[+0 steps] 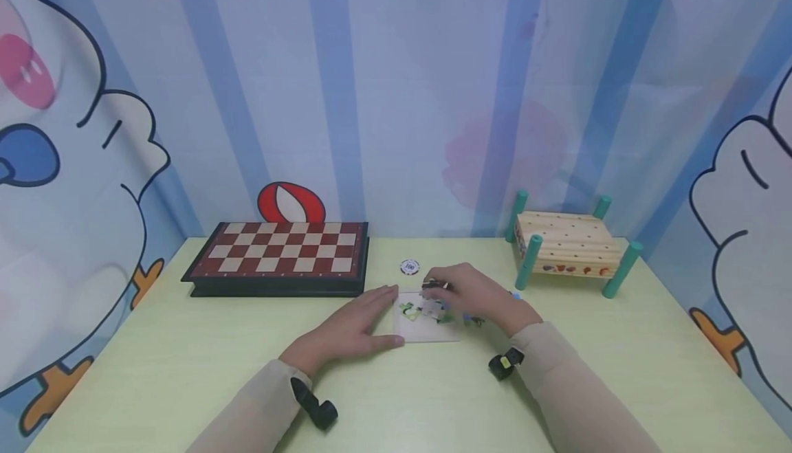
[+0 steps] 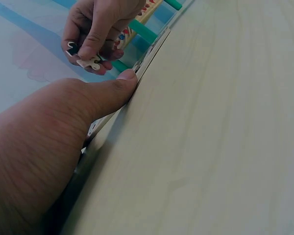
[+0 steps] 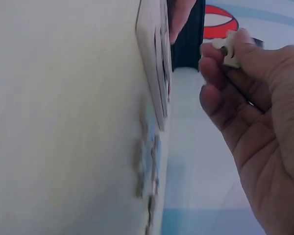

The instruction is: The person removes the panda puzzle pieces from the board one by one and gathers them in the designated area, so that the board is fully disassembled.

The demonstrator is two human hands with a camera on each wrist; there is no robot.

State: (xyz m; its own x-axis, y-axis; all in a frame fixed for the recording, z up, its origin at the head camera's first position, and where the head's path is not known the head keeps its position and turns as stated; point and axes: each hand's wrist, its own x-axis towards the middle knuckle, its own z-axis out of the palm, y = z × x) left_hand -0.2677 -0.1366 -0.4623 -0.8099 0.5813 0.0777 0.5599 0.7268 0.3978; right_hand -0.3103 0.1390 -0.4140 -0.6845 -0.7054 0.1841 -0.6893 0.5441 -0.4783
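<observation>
A small square jigsaw board (image 1: 427,335) with a pale frame lies on the table between both hands. Green-patterned pieces (image 1: 410,311) show inside it. My left hand (image 1: 349,329) rests at the board's left edge, fingers extended; in the left wrist view its thumb (image 2: 117,90) lies along the edge. Just above the board, my right hand (image 1: 476,295) pinches a jigsaw piece (image 3: 230,49) between thumb and fingers. Part of that piece is covered by the thumb, and a dark area shows on it in the left wrist view. Loose jigsaw pieces (image 3: 149,161) lie beside the board, under the right wrist.
A red-and-white chessboard box (image 1: 284,250) stands at the back left. Behind the jigsaw board lies a round chip (image 1: 410,267) marked 100. At the back right is a wooden peg bench (image 1: 569,243) with green legs. A printed curtain hangs behind the table (image 1: 396,398).
</observation>
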